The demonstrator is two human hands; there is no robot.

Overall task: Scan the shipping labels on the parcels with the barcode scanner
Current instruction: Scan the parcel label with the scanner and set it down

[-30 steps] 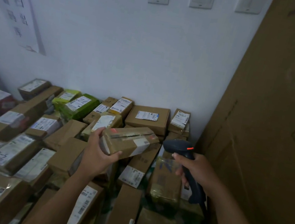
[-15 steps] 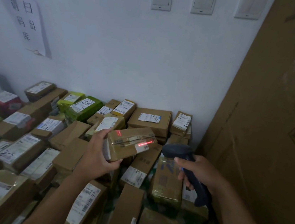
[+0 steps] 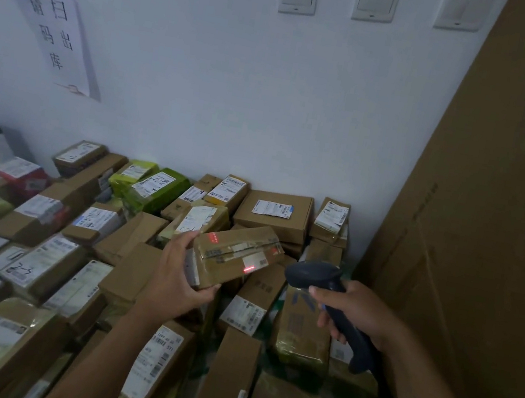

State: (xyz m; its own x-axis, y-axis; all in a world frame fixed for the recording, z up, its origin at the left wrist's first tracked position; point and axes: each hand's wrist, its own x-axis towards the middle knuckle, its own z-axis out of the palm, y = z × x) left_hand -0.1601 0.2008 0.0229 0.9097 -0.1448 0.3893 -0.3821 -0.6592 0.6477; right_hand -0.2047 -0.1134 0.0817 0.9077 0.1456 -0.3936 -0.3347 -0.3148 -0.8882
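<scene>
My left hand grips the near end of a small brown parcel and holds it tilted above the pile. A red scan line glows on its small white label, and a second red patch sits near its far-left corner. My right hand grips the handle of a dark blue barcode scanner, whose head points left at the parcel from a short distance. The index finger lies along the front of the scanner.
Several cardboard and green-wrapped parcels with white labels cover the surface below. A tall cardboard sheet stands close on the right. The white wall behind carries a paper notice and three switch plates.
The scanner's red line came on and now rests on the parcel's small white label. Both hands have stayed nearly in place, the parcel tilting slightly.
</scene>
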